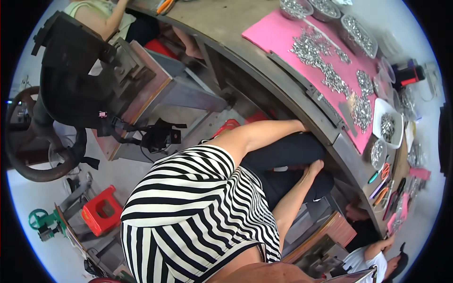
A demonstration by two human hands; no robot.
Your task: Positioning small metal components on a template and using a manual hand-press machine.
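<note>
Both of my arms are down from the workbench, over my lap. My left hand (pixel 300 125) lies by my dark trousers (pixel 288 148), close against the bench edge; its fingers are hidden. Lower down, my right hand (pixel 315 167) rests at my other leg, and its fingers are too small and turned away to make out. Nothing shows in either hand. On the bench in front of me is a pink mat (pixel 278 30) with loose piles of small shiny metal pieces (pixel 335 78). A dark metal strip (pixel 325 104) runs along the mat's near edge.
Around the mat stand a white tray (pixel 376 120) and a clear bowl (pixel 378 154) of metal pieces. Orange-handled scissors (pixel 385 170) and pens lie nearby. A dark press with a handwheel (pixel 35 174), a red stool (pixel 101 210) and other people (pixel 375 257) are around me.
</note>
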